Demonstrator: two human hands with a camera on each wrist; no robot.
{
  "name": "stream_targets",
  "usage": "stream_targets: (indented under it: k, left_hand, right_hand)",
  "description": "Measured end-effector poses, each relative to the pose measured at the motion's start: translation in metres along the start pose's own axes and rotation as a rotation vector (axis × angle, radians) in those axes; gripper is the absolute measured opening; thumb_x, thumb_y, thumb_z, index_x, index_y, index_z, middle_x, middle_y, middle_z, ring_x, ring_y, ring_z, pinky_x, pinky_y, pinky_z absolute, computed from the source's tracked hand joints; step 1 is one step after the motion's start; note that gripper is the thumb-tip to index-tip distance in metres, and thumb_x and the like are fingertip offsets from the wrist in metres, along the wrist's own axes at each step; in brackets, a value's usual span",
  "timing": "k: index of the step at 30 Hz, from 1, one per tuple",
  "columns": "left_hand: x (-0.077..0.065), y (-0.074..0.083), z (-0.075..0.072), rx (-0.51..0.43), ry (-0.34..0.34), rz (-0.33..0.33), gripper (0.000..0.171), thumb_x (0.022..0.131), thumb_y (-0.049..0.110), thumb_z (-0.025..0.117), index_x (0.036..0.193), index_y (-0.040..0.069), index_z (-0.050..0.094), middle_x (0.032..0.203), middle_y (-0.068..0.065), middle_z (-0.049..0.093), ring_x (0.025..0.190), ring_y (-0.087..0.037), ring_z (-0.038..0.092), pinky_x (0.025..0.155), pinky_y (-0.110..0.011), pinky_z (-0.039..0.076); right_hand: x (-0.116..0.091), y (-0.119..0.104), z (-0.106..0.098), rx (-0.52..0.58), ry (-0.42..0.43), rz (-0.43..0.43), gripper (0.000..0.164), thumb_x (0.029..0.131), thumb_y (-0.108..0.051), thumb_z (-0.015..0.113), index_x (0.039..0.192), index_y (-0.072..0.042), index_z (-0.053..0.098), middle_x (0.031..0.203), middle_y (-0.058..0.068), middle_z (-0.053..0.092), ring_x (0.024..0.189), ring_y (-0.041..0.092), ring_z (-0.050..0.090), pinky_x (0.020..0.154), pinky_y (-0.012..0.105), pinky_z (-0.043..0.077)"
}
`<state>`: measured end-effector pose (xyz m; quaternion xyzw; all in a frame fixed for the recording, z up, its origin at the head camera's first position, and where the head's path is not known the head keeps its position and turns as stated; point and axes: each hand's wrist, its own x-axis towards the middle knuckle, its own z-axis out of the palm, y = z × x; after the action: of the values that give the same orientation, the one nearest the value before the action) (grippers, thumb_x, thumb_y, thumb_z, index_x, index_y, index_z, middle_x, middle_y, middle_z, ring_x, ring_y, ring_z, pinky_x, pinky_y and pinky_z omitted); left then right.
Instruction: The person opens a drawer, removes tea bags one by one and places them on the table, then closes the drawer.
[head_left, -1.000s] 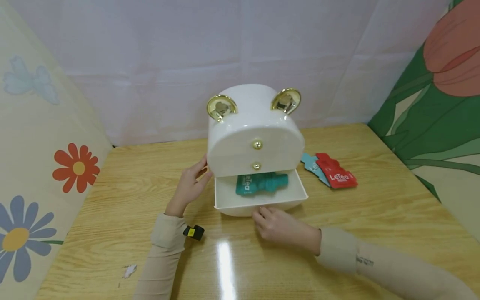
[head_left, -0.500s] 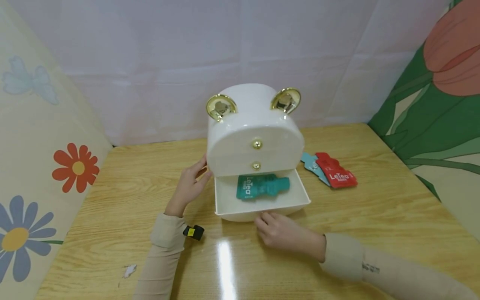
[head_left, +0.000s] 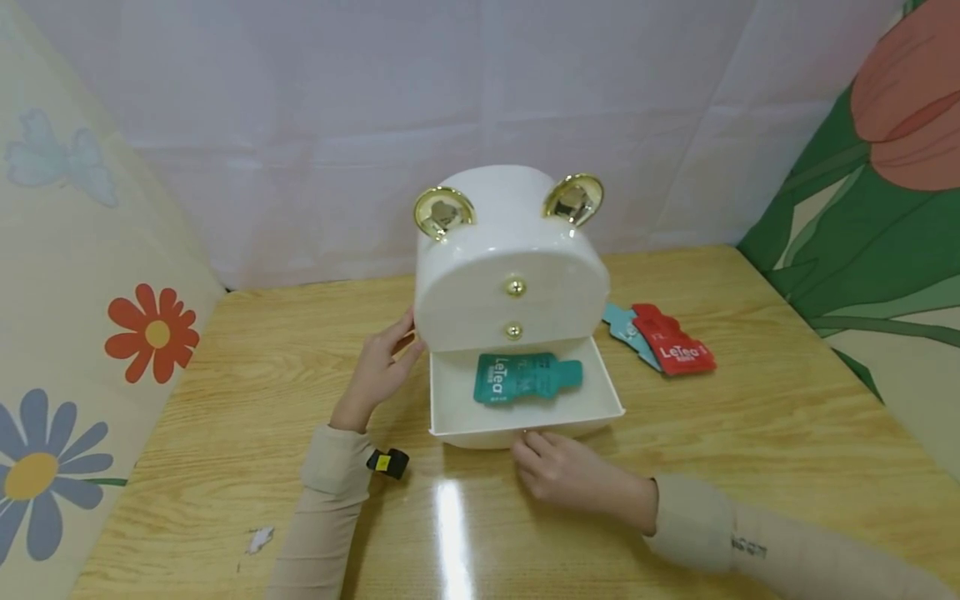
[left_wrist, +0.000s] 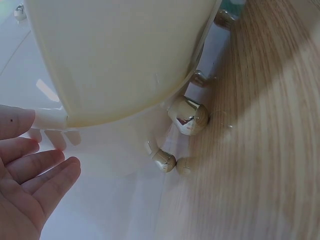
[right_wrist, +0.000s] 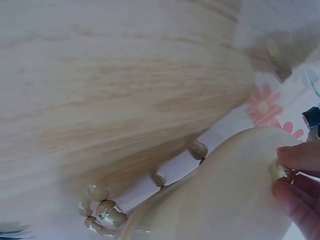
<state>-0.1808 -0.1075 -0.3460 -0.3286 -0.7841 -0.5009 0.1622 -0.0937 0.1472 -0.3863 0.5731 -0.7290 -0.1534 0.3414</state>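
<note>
A white storage box with gold ears and gold knobs stands on the table, its bottom drawer pulled out. Inside that drawer lies a green "LeTea" pouch, label up. My right hand is at the drawer's front; in the right wrist view its thumb and finger pinch a gold knob. My left hand is at the box's left side, its fingertips against the white wall. The left wrist view shows those fingers nearly straight, beside the box's lower edge and gold feet.
To the right of the box, a red pouch partly covers a light blue pouch on the wooden table. A white cloth hangs behind. Flower-painted panels border both sides.
The drawer has slid further out toward me, showing more of the green pouch. My right hand has moved forward with it, while the left hand has stayed in place.
</note>
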Motion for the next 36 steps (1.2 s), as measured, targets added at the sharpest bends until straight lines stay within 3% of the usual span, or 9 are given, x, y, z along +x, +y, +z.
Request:
stream_targets:
  k: [9, 13, 16, 23, 28, 33, 36]
  left_hand:
    - [0.000, 0.000, 0.000, 0.007, -0.001, 0.001, 0.045, 0.081, -0.015, 0.054, 0.123, -0.023, 0.038, 0.120, -0.035, 0.045, 0.103, -0.045, 0.050, 0.082, -0.054, 0.046]
    - [0.000, 0.001, 0.000, 0.008, 0.001, 0.007, 0.045, 0.081, -0.014, 0.055, 0.123, -0.023, 0.038, 0.120, -0.035, 0.045, 0.103, -0.045, 0.051, 0.082, -0.054, 0.046]
    - [0.000, 0.001, 0.000, 0.009, 0.000, 0.005, 0.045, 0.082, -0.014, 0.054, 0.123, -0.023, 0.038, 0.120, -0.035, 0.045, 0.104, -0.045, 0.050, 0.082, -0.054, 0.046]
    - [0.000, 0.002, -0.001, 0.021, -0.005, -0.009, 0.045, 0.082, -0.014, 0.054, 0.123, -0.022, 0.039, 0.121, -0.034, 0.045, 0.105, -0.044, 0.049, 0.083, -0.054, 0.046]
    - [0.000, 0.002, -0.001, 0.022, -0.008, -0.016, 0.045, 0.082, -0.014, 0.054, 0.123, -0.022, 0.039, 0.121, -0.034, 0.045, 0.106, -0.044, 0.049, 0.083, -0.054, 0.046]
    - [0.000, 0.002, -0.001, 0.027, -0.015, -0.032, 0.045, 0.083, -0.013, 0.054, 0.124, -0.021, 0.039, 0.122, -0.033, 0.045, 0.107, -0.043, 0.049, 0.084, -0.053, 0.046]
    - [0.000, 0.002, -0.001, 0.031, -0.022, -0.040, 0.045, 0.083, -0.012, 0.054, 0.125, -0.020, 0.038, 0.123, -0.032, 0.045, 0.107, -0.043, 0.049, 0.085, -0.053, 0.046]
  right_hand:
    - [-0.001, 0.001, -0.007, 0.094, -0.002, 0.073, 0.061, 0.095, 0.006, 0.009, 0.087, -0.003, 0.069, 0.089, 0.010, 0.059, 0.077, 0.017, 0.058, 0.067, 0.020, 0.053]
    - [0.000, 0.006, -0.015, 0.230, 0.030, 0.123, 0.038, 0.091, 0.003, 0.030, 0.091, -0.002, 0.068, 0.089, 0.007, 0.058, 0.077, 0.015, 0.058, 0.067, 0.020, 0.053]
    - [0.003, 0.014, -0.023, 0.338, 0.051, 0.156, 0.022, 0.082, -0.002, 0.048, 0.093, -0.001, 0.067, 0.089, 0.005, 0.058, 0.076, 0.014, 0.056, 0.066, 0.018, 0.052]
    - [0.009, 0.039, -0.034, 0.365, 0.097, 0.214, 0.015, 0.079, -0.003, 0.058, 0.091, -0.002, 0.068, 0.085, 0.005, 0.060, 0.072, 0.013, 0.058, 0.061, 0.019, 0.053]
    - [0.009, 0.057, -0.035, 0.403, 0.027, 0.255, 0.024, 0.067, -0.002, 0.072, 0.090, -0.002, 0.068, 0.084, 0.005, 0.061, 0.074, 0.014, 0.059, 0.060, 0.022, 0.054]
    - [0.008, 0.069, -0.029, 0.455, -0.062, 0.287, 0.017, 0.071, -0.004, 0.070, 0.088, -0.003, 0.068, 0.083, 0.004, 0.060, 0.074, 0.016, 0.058, 0.061, 0.025, 0.054]
    - [0.008, 0.076, -0.025, 0.459, -0.164, 0.292, 0.016, 0.074, -0.007, 0.070, 0.089, -0.004, 0.067, 0.084, 0.005, 0.060, 0.075, 0.017, 0.058, 0.061, 0.029, 0.054]
